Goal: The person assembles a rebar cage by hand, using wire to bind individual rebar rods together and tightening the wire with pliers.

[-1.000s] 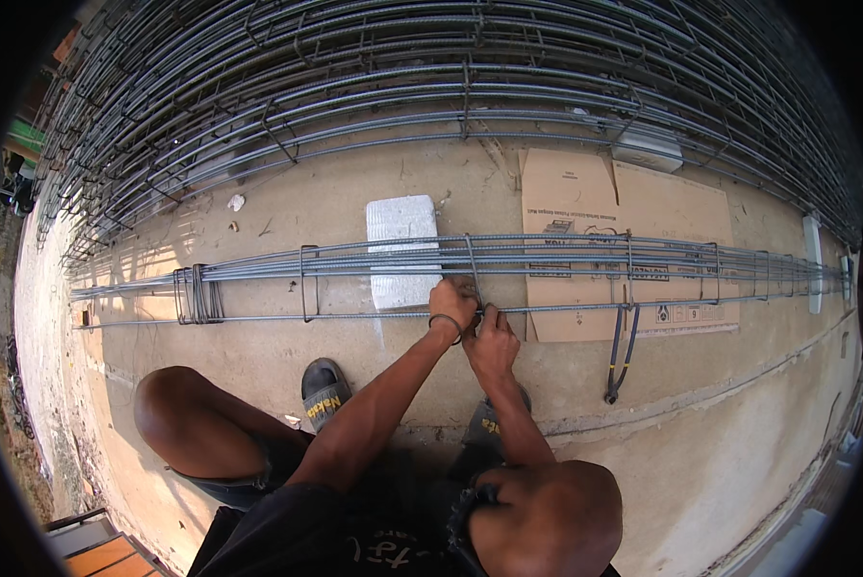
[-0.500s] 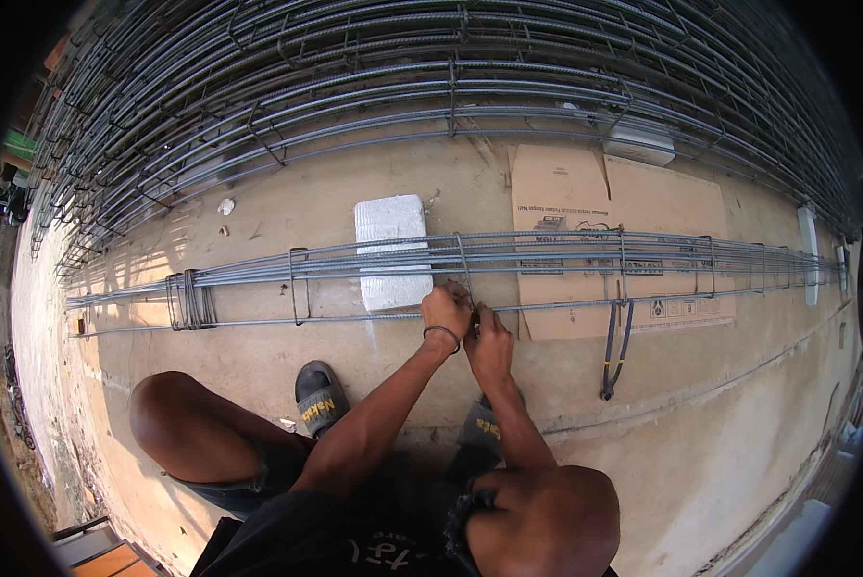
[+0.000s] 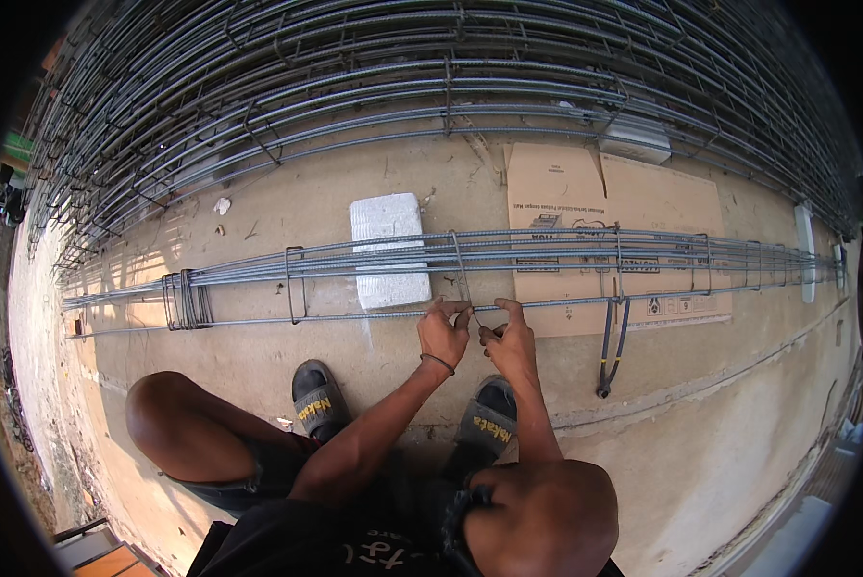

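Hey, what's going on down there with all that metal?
Two bare hands are at work on a long set of steel bars. The left hand has its fingers at the near bar, beside a bent steel hoop; the right hand is just to its right, at that same bar. What they pinch is too small to tell. The bars pass above a white block and flattened cardboard.

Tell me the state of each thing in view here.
Steel bars, lying lengthwise
Left hand, fingers bent, at the nearest bar
Right hand, fingers partly curled, at the same bar
Long-handled tool, unheld, handles slightly apart
Cardboard, flattened, under the bars
White block, under the bars
Leftmost wire loops, bunched together
Sandals, worn
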`<state>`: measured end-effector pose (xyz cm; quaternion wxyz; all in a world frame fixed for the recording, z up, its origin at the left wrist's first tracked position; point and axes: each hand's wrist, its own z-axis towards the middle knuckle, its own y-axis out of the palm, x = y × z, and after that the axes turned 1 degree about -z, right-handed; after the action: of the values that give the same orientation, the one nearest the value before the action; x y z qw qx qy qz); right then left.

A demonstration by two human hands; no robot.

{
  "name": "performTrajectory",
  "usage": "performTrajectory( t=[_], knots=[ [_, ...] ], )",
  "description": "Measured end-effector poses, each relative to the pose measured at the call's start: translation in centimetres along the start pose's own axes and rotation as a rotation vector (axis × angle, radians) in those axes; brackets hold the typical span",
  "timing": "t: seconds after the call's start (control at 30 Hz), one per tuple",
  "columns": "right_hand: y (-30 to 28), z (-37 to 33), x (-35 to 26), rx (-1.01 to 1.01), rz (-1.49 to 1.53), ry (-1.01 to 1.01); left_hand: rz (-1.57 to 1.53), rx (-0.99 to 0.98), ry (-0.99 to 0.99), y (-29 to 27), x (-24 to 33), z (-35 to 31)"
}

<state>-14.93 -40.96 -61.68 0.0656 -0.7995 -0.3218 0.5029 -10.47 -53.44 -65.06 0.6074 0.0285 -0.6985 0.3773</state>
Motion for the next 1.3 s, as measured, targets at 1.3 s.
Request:
performTrajectory(
  t=[1.3],
  knots=[
    [1.4,1.1,1.5,-0.172,0.765,0.244,0.196,-0.127,0.178,-1.7,-0.1,0.9]
  ],
)
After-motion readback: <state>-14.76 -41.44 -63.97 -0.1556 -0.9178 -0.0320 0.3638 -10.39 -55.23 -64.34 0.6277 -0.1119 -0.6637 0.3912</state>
